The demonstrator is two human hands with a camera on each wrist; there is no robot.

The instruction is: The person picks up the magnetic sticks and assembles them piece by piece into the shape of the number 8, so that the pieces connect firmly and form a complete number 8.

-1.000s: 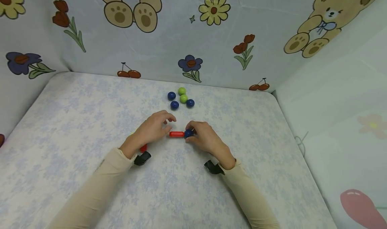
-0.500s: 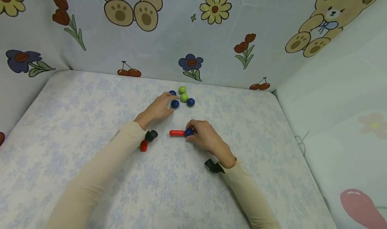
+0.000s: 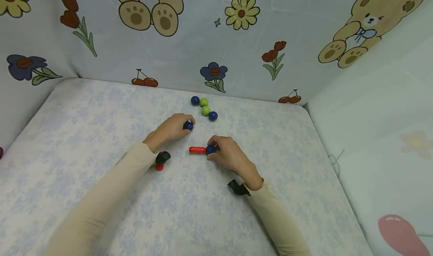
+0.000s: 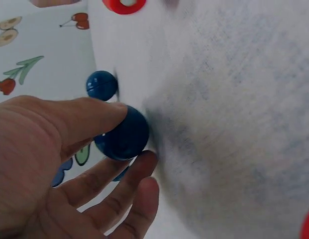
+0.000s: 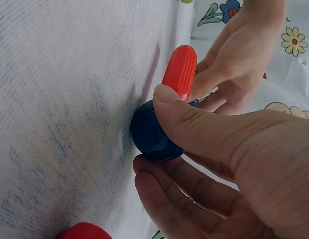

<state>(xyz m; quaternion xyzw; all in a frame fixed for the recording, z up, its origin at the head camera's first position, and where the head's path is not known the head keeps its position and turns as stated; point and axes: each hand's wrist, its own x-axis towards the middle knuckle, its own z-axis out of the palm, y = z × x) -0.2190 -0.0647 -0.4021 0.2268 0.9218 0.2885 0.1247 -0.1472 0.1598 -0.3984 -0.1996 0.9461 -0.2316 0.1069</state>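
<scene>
My left hand [image 3: 170,129] pinches a glossy blue ball [image 3: 188,125] between thumb and fingers, just above or on the table; the left wrist view shows this ball [image 4: 127,137] close up. To the right of it and nearer the front, my right hand [image 3: 231,155] grips a second blue ball [image 3: 210,150]. A red ridged rod [image 3: 197,150] extends leftward from that ball, its free end toward the left hand. In the right wrist view the rod [image 5: 180,72] meets the ball [image 5: 153,132] by the thumb tip; the joint itself is partly covered.
Behind the hands lie two loose blue balls, one at the left [image 3: 195,100] and one at the right [image 3: 213,115]. Between them sit two green balls [image 3: 205,110]. A red piece [image 3: 159,167] with something green beside it is partly hidden under the left wrist. Printed cloth walls border the table.
My left hand reached back to the ball cluster, took a blue ball and drew it toward the front. Another blue ball shifted against a green one. The right hand kept its place and grip.
</scene>
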